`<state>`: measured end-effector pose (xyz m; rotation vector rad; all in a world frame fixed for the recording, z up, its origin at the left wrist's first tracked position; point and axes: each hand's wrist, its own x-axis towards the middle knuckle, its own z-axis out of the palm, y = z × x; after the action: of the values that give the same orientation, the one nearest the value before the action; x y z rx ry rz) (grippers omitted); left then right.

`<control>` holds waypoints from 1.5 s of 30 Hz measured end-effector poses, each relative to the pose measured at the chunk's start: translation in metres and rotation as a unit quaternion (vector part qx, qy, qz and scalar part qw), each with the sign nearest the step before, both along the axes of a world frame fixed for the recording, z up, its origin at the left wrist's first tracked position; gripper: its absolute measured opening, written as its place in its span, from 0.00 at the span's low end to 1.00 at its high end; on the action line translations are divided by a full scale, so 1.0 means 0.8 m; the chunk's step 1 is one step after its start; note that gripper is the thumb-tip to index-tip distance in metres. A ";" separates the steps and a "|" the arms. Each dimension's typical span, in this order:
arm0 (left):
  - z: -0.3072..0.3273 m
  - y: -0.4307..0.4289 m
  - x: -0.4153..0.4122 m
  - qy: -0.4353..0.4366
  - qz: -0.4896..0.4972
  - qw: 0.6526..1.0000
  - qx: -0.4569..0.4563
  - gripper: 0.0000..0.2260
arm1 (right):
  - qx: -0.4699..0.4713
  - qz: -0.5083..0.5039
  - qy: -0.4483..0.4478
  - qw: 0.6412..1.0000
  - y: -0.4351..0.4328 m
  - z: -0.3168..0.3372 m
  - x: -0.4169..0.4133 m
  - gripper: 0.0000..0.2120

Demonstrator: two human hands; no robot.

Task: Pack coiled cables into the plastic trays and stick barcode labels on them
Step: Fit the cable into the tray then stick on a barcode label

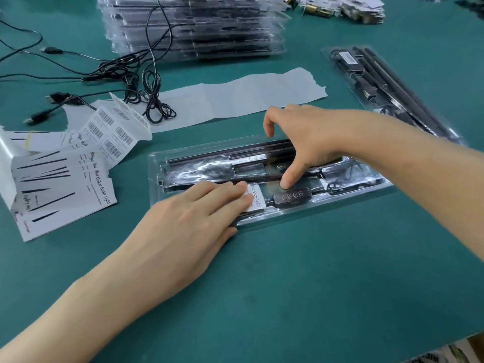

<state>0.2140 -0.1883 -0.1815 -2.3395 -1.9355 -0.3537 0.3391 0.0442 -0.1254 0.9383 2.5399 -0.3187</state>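
plastic tray [154, 174] lies mid-way across the green mat [288, 297], under both hands. long axis runs left-right, slightly skewed: left end nearer, right end farther. dark light bars [209, 156] lie along that axis on the far side. inline controller [292, 197] with four buttons sits lengthwise in the near channel. coiled cable [337, 186] is tucked at the right end.

left hand [188, 221]: flat, fingers straight and pressed together, fingertips on the white grow light card [258, 201] in the tray's near-left part. judged: it pins the card down and keeps the tray from sliding. cannot tell whether the card lies under a clear cover or on top.

right hand [306, 137]: reaches in from the right, thumb [288, 180] pressed down at the controller's far edge. other fingers hang loosely curled above the bars, gripping nothing. judged: seating the controller into its recess.

no barcode label seen on this tray; labelling judged not yet done. barcode label strip [117, 127] lies far-left of the tray, beside a pile of leaflets [60, 184], judged handy for the left hand. loose usb cables [136, 72] lie far left. stack of filled trays [196, 30] stands at the far side. one more filled tray [387, 93] lies at right, its long axis running roughly near-far.
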 end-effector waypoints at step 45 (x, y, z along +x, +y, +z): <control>0.008 0.004 -0.062 -0.663 0.281 0.690 -0.072 0.07 | -0.050 -0.033 0.007 0.998 0.025 0.018 0.026 0.49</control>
<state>0.1641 -0.1853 -0.1749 -1.2108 -3.0147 -2.3213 0.3598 0.0641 -0.1111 0.9851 2.4849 -0.4700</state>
